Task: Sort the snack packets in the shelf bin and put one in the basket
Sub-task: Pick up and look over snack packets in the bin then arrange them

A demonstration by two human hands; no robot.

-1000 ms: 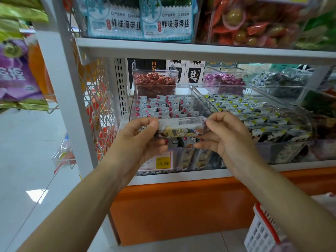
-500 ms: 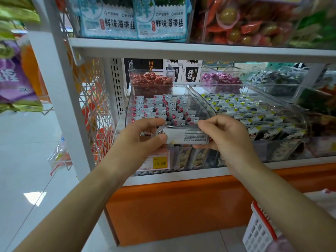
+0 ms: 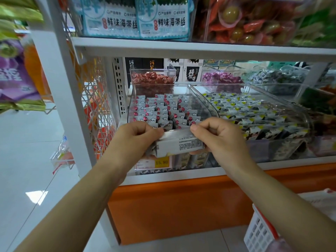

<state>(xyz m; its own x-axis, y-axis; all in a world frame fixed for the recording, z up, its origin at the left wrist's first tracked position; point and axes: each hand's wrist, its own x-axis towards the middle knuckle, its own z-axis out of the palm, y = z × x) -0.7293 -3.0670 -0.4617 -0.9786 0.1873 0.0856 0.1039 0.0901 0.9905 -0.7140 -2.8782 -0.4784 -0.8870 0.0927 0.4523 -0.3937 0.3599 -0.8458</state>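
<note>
A small white snack packet (image 3: 179, 143) with printed text on its back is held lengthwise in front of the clear shelf bin (image 3: 132, 99). My left hand (image 3: 135, 138) pinches its left end and my right hand (image 3: 221, 138) pinches its right end. Inside the bin stand rows of several white packets (image 3: 160, 110) with red dots. The white basket (image 3: 258, 231) with a red rim sits at the lower right, partly behind my right forearm.
A second clear bin (image 3: 298, 113) of black-and-yellow packets lies to the right. A yellow price tag (image 3: 161, 162) hangs on the bin front. The upper shelf board (image 3: 200, 49) runs overhead, a white upright post (image 3: 60, 84) stands left, an orange base panel (image 3: 181, 206) below.
The packet has been turned over between both hands, its printed back now facing me, and it sits lower against the bin front. The view has shifted slightly left.
</note>
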